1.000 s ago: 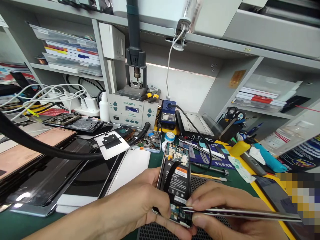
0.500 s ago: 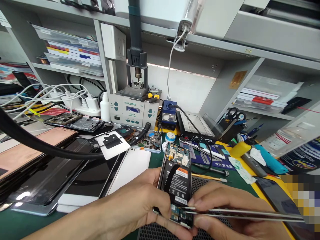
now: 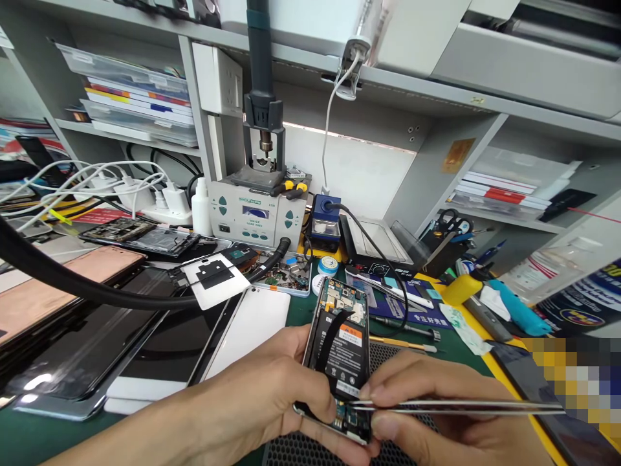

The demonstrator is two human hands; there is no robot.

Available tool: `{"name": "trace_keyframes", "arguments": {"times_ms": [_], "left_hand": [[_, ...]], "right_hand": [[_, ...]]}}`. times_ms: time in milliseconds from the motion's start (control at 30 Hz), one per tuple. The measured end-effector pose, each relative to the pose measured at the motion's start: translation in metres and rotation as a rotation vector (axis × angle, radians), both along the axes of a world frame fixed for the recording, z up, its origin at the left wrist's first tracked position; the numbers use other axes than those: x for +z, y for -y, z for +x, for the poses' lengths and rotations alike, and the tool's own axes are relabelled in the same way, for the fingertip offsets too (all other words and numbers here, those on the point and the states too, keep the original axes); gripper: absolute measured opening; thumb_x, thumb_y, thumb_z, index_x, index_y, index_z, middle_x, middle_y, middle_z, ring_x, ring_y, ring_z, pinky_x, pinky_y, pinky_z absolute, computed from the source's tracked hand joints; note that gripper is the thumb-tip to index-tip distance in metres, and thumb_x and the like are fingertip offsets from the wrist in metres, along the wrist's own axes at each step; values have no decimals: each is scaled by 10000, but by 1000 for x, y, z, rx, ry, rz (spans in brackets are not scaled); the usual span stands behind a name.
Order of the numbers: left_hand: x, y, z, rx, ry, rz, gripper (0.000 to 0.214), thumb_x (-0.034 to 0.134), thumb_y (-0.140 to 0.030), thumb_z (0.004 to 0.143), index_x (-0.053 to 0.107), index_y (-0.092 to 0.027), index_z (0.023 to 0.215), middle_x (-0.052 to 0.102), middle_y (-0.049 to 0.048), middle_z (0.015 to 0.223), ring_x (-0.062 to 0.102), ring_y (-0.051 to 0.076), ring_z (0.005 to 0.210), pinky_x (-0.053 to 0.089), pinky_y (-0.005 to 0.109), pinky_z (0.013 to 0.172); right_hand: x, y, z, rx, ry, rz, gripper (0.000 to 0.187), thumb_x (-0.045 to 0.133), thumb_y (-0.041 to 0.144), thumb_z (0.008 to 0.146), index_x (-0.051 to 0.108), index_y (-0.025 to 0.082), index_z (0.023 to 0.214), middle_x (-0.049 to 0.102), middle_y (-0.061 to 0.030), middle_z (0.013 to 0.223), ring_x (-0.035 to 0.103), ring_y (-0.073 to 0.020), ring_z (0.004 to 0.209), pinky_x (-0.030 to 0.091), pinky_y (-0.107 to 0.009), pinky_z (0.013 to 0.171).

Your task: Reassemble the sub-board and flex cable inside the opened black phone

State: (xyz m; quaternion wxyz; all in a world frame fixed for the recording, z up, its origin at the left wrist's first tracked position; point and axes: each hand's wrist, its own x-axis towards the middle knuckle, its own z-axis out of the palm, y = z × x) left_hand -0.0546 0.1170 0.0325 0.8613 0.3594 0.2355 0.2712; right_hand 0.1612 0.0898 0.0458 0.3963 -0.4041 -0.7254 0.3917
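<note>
An opened smartphone (image 3: 356,349) lies tilted in my left hand (image 3: 291,388), its black battery and blue circuit boards exposed. My left thumb and fingers close round its lower left side. In my right hand (image 3: 427,401) is a pair of metal tweezers (image 3: 451,408), pinched between thumb and fingers. The tips of the tweezers reach the small lower board, below the battery. Whether they grip a part there is too small to tell. A black strip crosses the battery. Beneath the phone is a black perforated mat (image 3: 388,353).
Several phones and a white panel (image 3: 252,330) lie on the left. Behind stand a hot-air station (image 3: 252,217) and a blue soldering unit (image 3: 326,220). A thick black hose (image 3: 121,298) arcs across the left. Screwdrivers (image 3: 407,327) lie beyond the mat; a yellow bottle (image 3: 460,288) is right.
The tweezer tips stay at the lower board; their two arms now look closer together. The whole view has shifted slightly, and my left hand still holds the phone.
</note>
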Motion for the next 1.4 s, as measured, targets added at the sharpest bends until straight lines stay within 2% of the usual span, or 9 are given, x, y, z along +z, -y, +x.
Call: {"name": "trace_keyframes", "arguments": {"times_ms": [167,300,500,1100,1400], "left_hand": [[0,1,2,14,4,5,316,574,51,728,719,-137,937,722,52,838,720,175,784,629,350,797],[-1,1,2,12,-23,17,340,579,35,722,732,-131,978,731,67,865,725,177,779,626,345,793],[0,0,2,-11,-44,28,355,600,7,717,720,-135,1019,735,79,902,734,189,815,613,347,803],[-1,-1,4,3,-29,-4,345,596,12,703,722,-117,997,748,89,879,739,182,797,626,314,772],[1,1,4,-9,-31,-13,298,655,-19,702,729,-135,967,752,74,869,740,184,807,629,305,768]], "right_hand": [[0,1,0,-11,-13,-2,253,825,144,792,825,369,906,812,16,857,806,-213,843,664,-227,768],[0,3,0,-32,0,-55,220,823,168,797,828,363,900,811,12,871,804,-209,853,659,-211,766],[3,2,-1,-32,-6,-107,237,829,139,792,830,363,869,811,29,855,786,-162,827,637,-156,753],[1,2,0,7,-49,-71,292,802,103,800,832,376,900,821,28,854,781,-179,817,642,-194,736],[4,0,-3,-1,-49,-94,275,805,114,807,832,372,898,817,28,857,779,-165,816,633,-176,744]]}}
